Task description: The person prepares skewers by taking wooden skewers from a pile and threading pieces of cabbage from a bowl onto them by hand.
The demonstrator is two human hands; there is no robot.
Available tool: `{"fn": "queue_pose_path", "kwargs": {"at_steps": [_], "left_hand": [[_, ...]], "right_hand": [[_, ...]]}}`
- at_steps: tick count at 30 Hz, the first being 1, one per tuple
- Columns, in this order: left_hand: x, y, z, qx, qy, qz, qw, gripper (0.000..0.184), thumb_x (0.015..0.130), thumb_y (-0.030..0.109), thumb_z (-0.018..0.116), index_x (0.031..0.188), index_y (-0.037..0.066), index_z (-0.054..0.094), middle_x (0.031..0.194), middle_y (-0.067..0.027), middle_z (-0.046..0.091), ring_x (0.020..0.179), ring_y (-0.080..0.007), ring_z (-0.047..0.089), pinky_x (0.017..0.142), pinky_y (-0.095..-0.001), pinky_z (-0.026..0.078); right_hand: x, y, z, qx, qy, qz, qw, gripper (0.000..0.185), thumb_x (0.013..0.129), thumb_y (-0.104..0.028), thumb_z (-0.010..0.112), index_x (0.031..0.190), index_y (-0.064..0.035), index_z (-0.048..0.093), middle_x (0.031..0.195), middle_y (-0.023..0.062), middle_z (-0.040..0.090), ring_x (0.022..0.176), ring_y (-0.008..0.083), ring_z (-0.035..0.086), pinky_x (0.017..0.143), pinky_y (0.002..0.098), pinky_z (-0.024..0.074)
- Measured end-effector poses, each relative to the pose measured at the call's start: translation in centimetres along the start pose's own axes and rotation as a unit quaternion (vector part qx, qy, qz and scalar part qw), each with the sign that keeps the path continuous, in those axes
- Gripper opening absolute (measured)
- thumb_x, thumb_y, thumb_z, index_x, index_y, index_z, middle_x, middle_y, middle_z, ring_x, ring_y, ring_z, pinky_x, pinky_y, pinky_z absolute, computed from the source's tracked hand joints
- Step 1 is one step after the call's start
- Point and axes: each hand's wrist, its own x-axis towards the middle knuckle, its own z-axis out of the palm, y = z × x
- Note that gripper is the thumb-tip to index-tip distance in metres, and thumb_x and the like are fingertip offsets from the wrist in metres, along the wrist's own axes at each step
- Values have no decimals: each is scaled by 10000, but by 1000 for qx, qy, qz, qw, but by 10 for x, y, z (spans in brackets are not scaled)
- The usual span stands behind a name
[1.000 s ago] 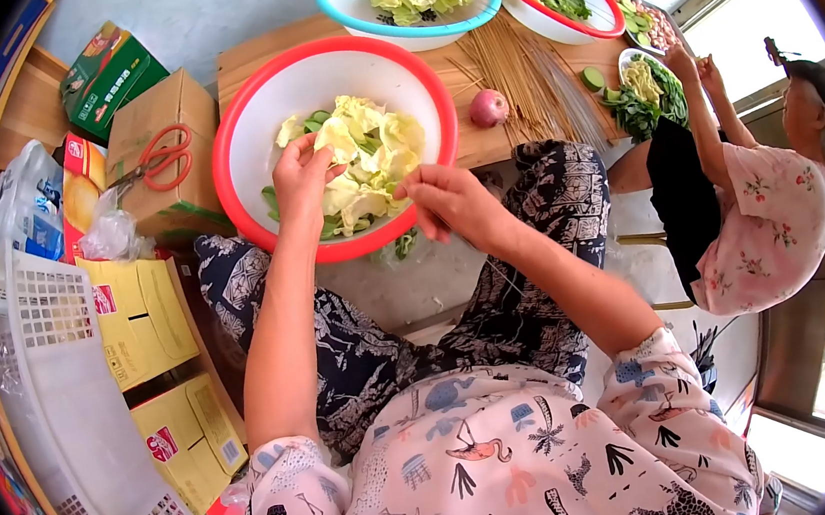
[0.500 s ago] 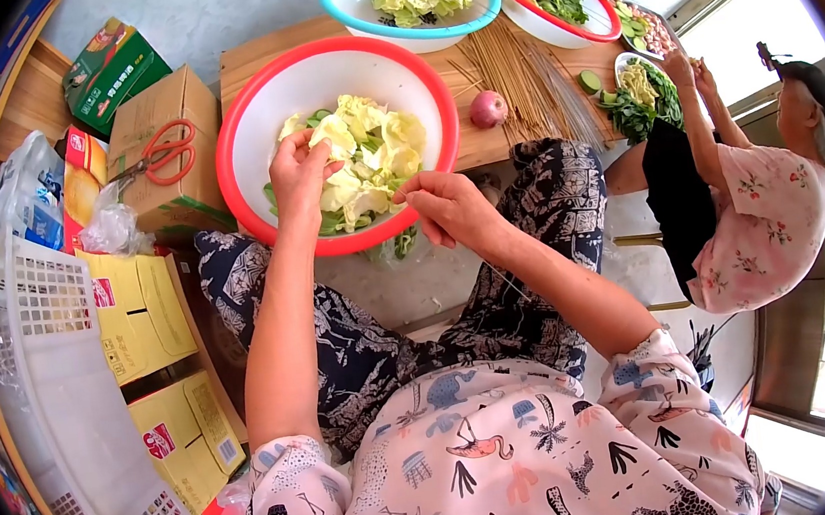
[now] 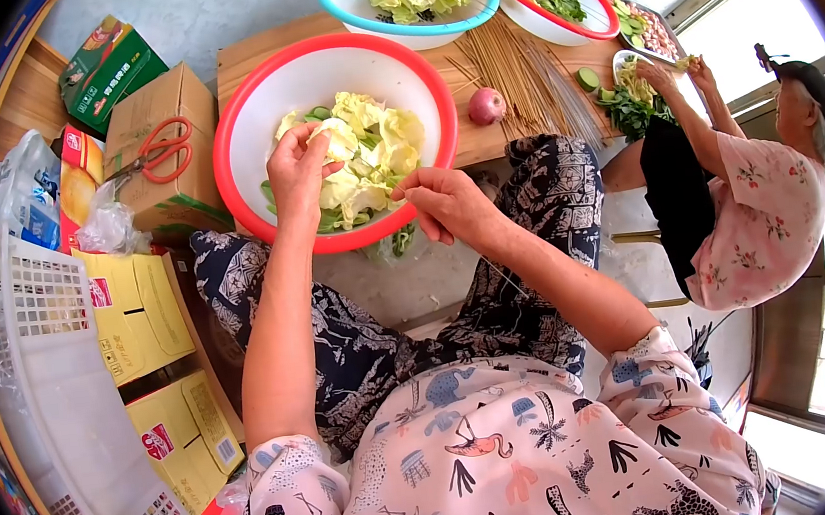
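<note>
A white bowl with a red rim (image 3: 233,156) is in front of me, filled low with torn pale-yellow cabbage leaves (image 3: 383,145). My left hand (image 3: 301,174) is over its near left part, thumb and fingers pinching a piece of cabbage leaf (image 3: 338,145). By the bowl's near right rim, my right hand (image 3: 452,205) is closed around a thin skewer (image 3: 507,280). The skewer's back end sticks out below my wrist; I cannot make out its tip against the leaves. Green pieces lie among the leaves.
On the wooden board (image 3: 256,63) lie bamboo skewers (image 3: 512,76) and a red onion (image 3: 486,106). Behind are a blue-rimmed bowl (image 3: 335,14) and a red-rimmed bowl of greens (image 3: 562,39). Scissors (image 3: 160,153) rest on a carton (image 3: 131,111). Another person (image 3: 759,201) handles food at right.
My hands have hardly moved, still pinching the leaf and the skewer. At right, the other person's hands have shifted slightly, lowering one towards the plate of greens.
</note>
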Motion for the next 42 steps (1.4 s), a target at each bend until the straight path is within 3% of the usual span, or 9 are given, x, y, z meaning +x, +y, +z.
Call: {"fn": "queue_pose_path", "kwargs": {"at_steps": [11,13,21,42], "left_hand": [[2,-9,-1,89,35,73,993,180,853,94,606,1001,-10,610,800,-14,610,673,-55,575,541,-215,538],[-1,-6,3,81,58,98,990,159,824,101,634,929,-18,637,683,12,559,574,-35,519,487,-202,515],[-1,-7,4,81,65,96,990,147,815,99,651,902,-20,650,670,6,577,562,-38,525,484,-200,502],[-1,-7,-3,158,84,137,974,130,785,98,672,862,-6,671,632,12,606,529,-27,511,479,-194,418]], "right_hand": [[0,1,6,0,9,13,1000,217,882,-144,464,968,18,579,498,19,497,380,88,449,364,230,354],[-1,-2,9,-3,11,15,1000,211,881,-143,465,964,15,578,497,19,498,379,88,448,364,232,354],[-2,-3,16,-32,20,-6,999,226,910,-150,443,985,24,565,489,9,479,370,72,417,356,213,331],[3,-3,29,-76,59,-40,995,164,843,-107,490,884,23,581,524,66,536,431,127,524,436,291,419]]}}
